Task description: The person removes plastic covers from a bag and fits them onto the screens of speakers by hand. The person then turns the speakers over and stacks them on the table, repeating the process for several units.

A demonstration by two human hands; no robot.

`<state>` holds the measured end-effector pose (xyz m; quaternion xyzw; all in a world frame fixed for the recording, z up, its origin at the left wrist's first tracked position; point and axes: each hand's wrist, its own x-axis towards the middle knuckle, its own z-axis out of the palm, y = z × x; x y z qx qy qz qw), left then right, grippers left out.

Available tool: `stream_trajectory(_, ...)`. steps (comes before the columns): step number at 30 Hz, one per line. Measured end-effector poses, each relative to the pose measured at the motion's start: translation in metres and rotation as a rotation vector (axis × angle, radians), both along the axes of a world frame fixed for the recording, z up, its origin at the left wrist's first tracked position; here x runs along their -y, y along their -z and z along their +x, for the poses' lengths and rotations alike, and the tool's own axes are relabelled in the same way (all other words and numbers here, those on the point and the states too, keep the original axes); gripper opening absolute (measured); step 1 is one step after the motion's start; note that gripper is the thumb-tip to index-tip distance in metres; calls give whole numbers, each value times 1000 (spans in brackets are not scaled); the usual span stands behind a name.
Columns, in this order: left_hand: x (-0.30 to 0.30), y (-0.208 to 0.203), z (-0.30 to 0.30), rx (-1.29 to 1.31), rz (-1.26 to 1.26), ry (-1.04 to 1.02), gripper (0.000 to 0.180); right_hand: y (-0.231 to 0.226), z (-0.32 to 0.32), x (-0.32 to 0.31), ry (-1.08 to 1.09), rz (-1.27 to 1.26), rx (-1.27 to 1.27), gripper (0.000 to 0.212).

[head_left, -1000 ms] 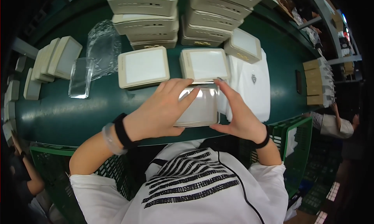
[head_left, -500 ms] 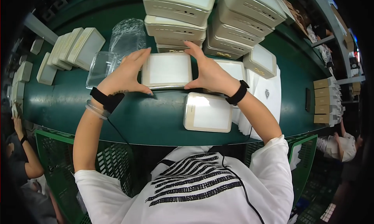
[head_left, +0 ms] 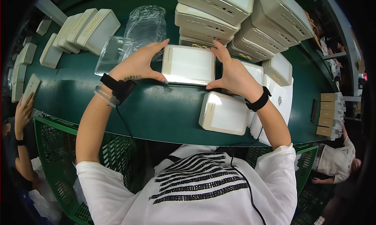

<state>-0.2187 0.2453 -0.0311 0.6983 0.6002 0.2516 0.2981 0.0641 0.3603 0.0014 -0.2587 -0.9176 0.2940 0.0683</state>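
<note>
A flat beige box with a white panel and a clear, shiny edge (head_left: 188, 65) lies in front of me. My left hand (head_left: 143, 64) grips its left side, thumb at the near corner and fingers at the far one. On the opposite side my right hand (head_left: 239, 74) holds it the same way, thumb low and fingertips at the far corner. Close to my right wrist a second beige box with a white panel (head_left: 226, 114) rests on the table. Another such box (head_left: 253, 71) is partly hidden behind my right hand.
Tall stacks of beige boxes (head_left: 211, 23) stand at the back. Leaning boxes (head_left: 98, 29), a clear plastic lid (head_left: 111, 54) and crumpled clear film (head_left: 145, 27) are at the left. White sheets (head_left: 284, 101) lie right. Green crates (head_left: 58, 162) flank me; other people work both sides.
The whole view has shifted, so the table's things sit farther right. My hands stay at the box's corners; a beige strip now shows along its left side. A person at left has raised a pale object.
</note>
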Motion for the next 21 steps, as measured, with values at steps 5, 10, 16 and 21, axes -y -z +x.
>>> stream_trajectory(5, -2, 4, -3, 39, 64, 64, 113, -10, -6, 3, 41, -19, 105, 118)
stream_trajectory(10, -8, 0, -3, 3, 13, 88, 114, -10, -7, -1, 37, -3, 135, 118)
stream_trajectory(16, -10, -2, 2, -155, 83, 111, 113, -4, -7, 2, 25, -2, 114, 114)
stream_trajectory(21, -20, -17, 5, -202, -11, 115, 107, -15, -19, 5, 78, -69, 277, 104)
